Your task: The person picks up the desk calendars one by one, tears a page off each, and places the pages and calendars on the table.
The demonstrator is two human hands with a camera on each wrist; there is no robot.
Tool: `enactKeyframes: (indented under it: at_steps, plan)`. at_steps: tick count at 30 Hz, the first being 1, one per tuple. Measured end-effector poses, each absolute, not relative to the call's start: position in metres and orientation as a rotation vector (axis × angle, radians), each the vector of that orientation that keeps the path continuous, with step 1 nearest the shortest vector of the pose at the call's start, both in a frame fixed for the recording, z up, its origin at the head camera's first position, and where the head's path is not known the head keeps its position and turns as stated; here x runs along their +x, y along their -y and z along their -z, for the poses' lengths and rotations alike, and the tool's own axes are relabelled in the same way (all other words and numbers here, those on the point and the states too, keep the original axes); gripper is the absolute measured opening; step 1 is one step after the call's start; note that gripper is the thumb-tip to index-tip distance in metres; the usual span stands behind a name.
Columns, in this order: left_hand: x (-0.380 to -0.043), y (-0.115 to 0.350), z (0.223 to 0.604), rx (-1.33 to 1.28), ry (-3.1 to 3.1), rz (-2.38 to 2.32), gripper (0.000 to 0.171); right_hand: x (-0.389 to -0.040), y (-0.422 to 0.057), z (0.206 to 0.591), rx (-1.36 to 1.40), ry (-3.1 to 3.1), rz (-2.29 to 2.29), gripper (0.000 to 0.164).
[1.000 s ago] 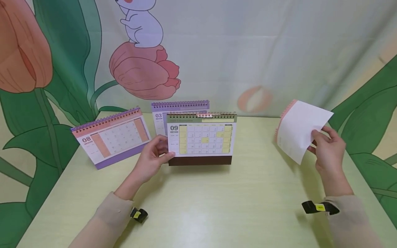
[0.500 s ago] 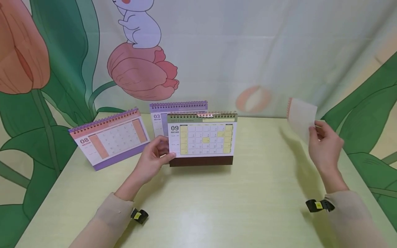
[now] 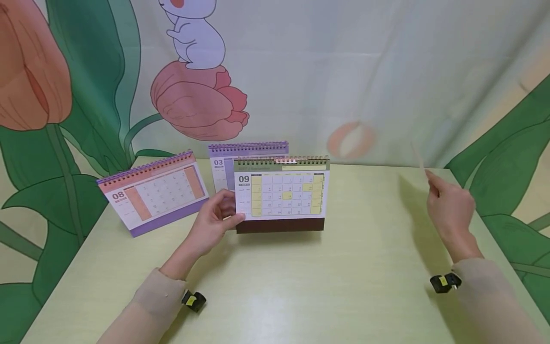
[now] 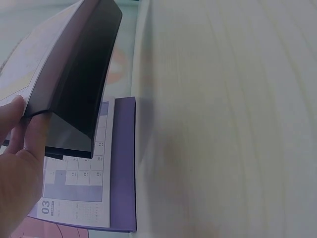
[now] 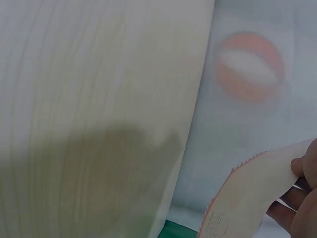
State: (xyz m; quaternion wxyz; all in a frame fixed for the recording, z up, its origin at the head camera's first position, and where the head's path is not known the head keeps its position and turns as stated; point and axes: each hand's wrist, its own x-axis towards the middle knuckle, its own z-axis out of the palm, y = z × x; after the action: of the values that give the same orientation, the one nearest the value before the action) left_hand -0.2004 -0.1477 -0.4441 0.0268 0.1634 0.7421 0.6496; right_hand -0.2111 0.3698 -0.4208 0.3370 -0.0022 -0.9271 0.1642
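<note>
My left hand [image 3: 212, 217] grips the lower left corner of a desk calendar [image 3: 283, 196] with a green header, marked 09, thumb in front and fingers behind. In the left wrist view its dark folded base [image 4: 84, 74] is tilted, and a shadow lies under it in the head view. At the far right, my right hand [image 3: 451, 208] pinches a loose calendar page [image 5: 247, 191] between thumb and fingers, held up off the table. The page has a ragged pink edge of torn binding holes and bends in a curve; the head view catches it nearly edge-on.
Left of the held calendar stands a calendar [image 3: 156, 193] marked 08, with a pink header and purple base. Behind it, partly hidden, is a purple calendar [image 3: 219, 167] marked 03. A printed curtain [image 3: 301, 71] hangs along the back of the pale table [image 3: 301, 286].
My right hand has turned the page from showing its broad white face to nearly edge-on in the head view. The left hand and the 09 calendar stay almost in place.
</note>
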Motion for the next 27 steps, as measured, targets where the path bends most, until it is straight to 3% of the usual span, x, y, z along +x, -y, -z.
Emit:
enactKeyframes:
  at_steps: [27]
  plan:
    - [-0.200, 0.146, 0.446, 0.509, -2.247, -2.041, 0.035, -0.228, -0.391, 0.447, -0.005, 2.794, -0.244, 0.042]
